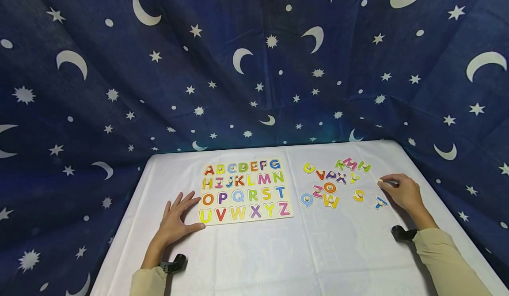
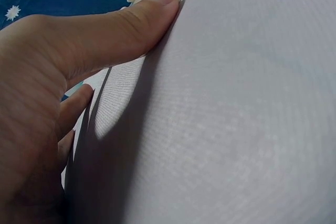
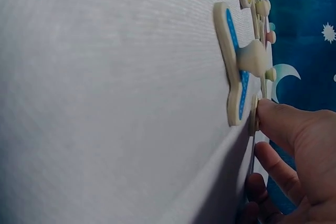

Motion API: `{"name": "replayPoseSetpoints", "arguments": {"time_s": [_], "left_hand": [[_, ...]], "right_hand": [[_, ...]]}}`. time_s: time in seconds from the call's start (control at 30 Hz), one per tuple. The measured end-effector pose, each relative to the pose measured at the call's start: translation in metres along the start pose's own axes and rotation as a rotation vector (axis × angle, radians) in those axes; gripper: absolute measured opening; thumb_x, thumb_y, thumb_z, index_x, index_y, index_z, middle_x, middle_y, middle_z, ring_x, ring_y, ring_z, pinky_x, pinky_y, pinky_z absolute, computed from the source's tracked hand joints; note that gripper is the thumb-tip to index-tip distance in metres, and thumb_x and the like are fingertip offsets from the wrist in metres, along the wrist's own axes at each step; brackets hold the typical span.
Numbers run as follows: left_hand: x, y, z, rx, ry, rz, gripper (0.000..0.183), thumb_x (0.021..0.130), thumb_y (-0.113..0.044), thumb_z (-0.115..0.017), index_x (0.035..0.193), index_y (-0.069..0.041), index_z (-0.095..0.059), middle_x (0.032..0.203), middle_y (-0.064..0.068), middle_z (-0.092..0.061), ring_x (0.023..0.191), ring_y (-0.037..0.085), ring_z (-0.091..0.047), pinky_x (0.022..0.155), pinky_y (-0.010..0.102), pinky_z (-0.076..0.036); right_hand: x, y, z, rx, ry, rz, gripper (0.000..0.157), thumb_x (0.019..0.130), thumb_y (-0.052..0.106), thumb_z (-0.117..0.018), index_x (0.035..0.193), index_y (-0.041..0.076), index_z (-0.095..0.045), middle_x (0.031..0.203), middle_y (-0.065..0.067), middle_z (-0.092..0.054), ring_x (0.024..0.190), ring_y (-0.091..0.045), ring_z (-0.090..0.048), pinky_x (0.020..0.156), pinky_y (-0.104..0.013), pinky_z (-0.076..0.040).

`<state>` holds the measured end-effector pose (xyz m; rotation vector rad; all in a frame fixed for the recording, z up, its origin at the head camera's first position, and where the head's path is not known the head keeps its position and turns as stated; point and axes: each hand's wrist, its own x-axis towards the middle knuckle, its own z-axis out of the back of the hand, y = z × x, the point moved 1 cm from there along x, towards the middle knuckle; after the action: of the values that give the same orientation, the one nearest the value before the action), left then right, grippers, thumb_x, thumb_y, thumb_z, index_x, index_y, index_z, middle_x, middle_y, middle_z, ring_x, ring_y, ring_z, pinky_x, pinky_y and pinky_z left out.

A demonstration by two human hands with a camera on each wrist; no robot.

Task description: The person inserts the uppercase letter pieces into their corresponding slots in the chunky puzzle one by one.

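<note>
At the left side of the wooden alphabet board [image 1: 247, 220], my left hand [image 1: 179, 218] is spread, its thumb at the near left corner and fingertips along the left edge. In the left wrist view, the thumb [image 2: 126, 30] presses against the board's edge. My right hand [image 1: 403, 193] pinches a small wooden letter piece [image 3: 254, 116] at the table's right; fingers hide its letter. Just nearer lies a blue T piece [image 1: 380, 203] with a round knob [image 3: 253, 59]. The yellow S piece [image 1: 358, 195] lies to the left of it.
Several loose knobbed letters are scattered right of the board, among them a blue Q [image 1: 306, 200], an orange O [image 1: 329, 187] and a pink M [image 1: 350, 163]. Knobbed letters fill the board's top row. A starry blue curtain [image 1: 254, 88] hangs behind the white-covered table [image 1: 274, 260].
</note>
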<state>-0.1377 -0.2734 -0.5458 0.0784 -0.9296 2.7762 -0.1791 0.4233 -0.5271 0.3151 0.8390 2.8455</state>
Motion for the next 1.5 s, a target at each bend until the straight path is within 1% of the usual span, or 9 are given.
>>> {"name": "replayPoseSetpoints", "arguments": {"time_s": [0.4,0.63,0.7,0.87,1.03,1.1,1.2,1.4,1.5], "left_hand": [[0.000,-0.001,0.000,0.006,0.000,0.001,0.089,0.066,-0.043,-0.095,0.142,-0.013,-0.061,0.160,0.015,-0.043,0.153,0.047,-0.019,0.121,0.069,0.000],[-0.001,-0.002,0.001,0.017,0.006,0.005,0.089,0.066,-0.043,-0.095,0.142,-0.013,-0.061,0.160,0.016,-0.043,0.152,0.047,-0.020,0.121,0.069,-0.001],[-0.001,-0.002,0.001,0.017,0.006,0.008,0.090,0.066,-0.043,-0.095,0.142,-0.013,-0.061,0.160,0.016,-0.043,0.152,0.047,-0.020,0.121,0.069,0.000],[-0.001,-0.002,0.001,0.016,0.003,0.007,0.090,0.066,-0.044,-0.095,0.142,-0.012,-0.061,0.160,0.016,-0.043,0.152,0.048,-0.019,0.121,0.070,0.000],[-0.001,-0.001,0.000,0.013,0.007,0.005,0.090,0.066,-0.045,-0.094,0.143,-0.013,-0.060,0.160,0.015,-0.042,0.153,0.047,-0.019,0.121,0.069,0.000],[-0.001,-0.001,0.000,0.009,0.009,0.008,0.090,0.067,-0.045,-0.094,0.143,-0.013,-0.060,0.161,0.015,-0.042,0.153,0.047,-0.018,0.122,0.068,0.000],[-0.001,-0.002,0.000,0.006,0.011,0.011,0.090,0.066,-0.045,-0.094,0.143,-0.013,-0.060,0.161,0.015,-0.042,0.153,0.047,-0.018,0.122,0.068,0.001],[-0.001,-0.002,0.001,0.012,0.007,0.004,0.090,0.066,-0.044,-0.095,0.143,-0.013,-0.060,0.160,0.015,-0.042,0.152,0.048,-0.019,0.121,0.069,0.000],[0.000,-0.003,0.001,0.013,-0.005,-0.020,0.089,0.066,-0.045,-0.094,0.142,-0.012,-0.061,0.159,0.017,-0.044,0.151,0.049,-0.021,0.120,0.070,-0.002]], "right_hand": [[-0.002,-0.001,-0.003,0.019,-0.014,-0.043,0.032,0.094,0.020,-0.074,0.112,-0.007,-0.071,0.122,-0.035,-0.059,0.103,-0.050,-0.059,0.082,-0.063,-0.048],[-0.003,0.008,-0.001,0.028,-0.068,-0.014,0.029,0.091,0.016,-0.076,0.108,-0.007,-0.073,0.115,-0.032,-0.064,0.098,-0.046,-0.062,0.075,-0.051,-0.047],[-0.001,0.013,0.000,0.032,-0.083,0.003,0.028,0.090,0.016,-0.076,0.108,-0.005,-0.074,0.116,-0.031,-0.065,0.097,-0.046,-0.063,0.074,-0.049,-0.048],[0.006,0.033,0.001,0.059,-0.106,0.063,0.025,0.091,0.017,-0.076,0.108,-0.002,-0.075,0.119,-0.030,-0.065,0.099,-0.046,-0.063,0.077,-0.049,-0.047],[0.011,0.053,0.001,0.101,-0.088,0.072,0.026,0.092,0.018,-0.077,0.110,-0.001,-0.075,0.121,-0.027,-0.065,0.102,-0.044,-0.060,0.076,-0.043,-0.044],[0.013,0.060,-0.001,0.109,-0.095,0.095,0.026,0.092,0.018,-0.077,0.110,-0.001,-0.075,0.120,-0.026,-0.066,0.100,-0.043,-0.061,0.075,-0.040,-0.043],[0.017,0.071,-0.004,0.124,-0.101,0.131,0.025,0.092,0.017,-0.077,0.110,-0.001,-0.075,0.118,-0.025,-0.067,0.099,-0.043,-0.061,0.075,-0.040,-0.042],[0.025,0.097,-0.012,0.148,-0.061,0.156,0.025,0.095,0.018,-0.075,0.112,0.000,-0.074,0.122,-0.024,-0.066,0.101,-0.042,-0.060,0.079,-0.043,-0.040],[0.029,0.112,-0.017,0.157,-0.037,0.172,0.025,0.095,0.020,-0.074,0.112,0.001,-0.075,0.121,-0.022,-0.067,0.100,-0.041,-0.060,0.078,-0.042,-0.042]]}}
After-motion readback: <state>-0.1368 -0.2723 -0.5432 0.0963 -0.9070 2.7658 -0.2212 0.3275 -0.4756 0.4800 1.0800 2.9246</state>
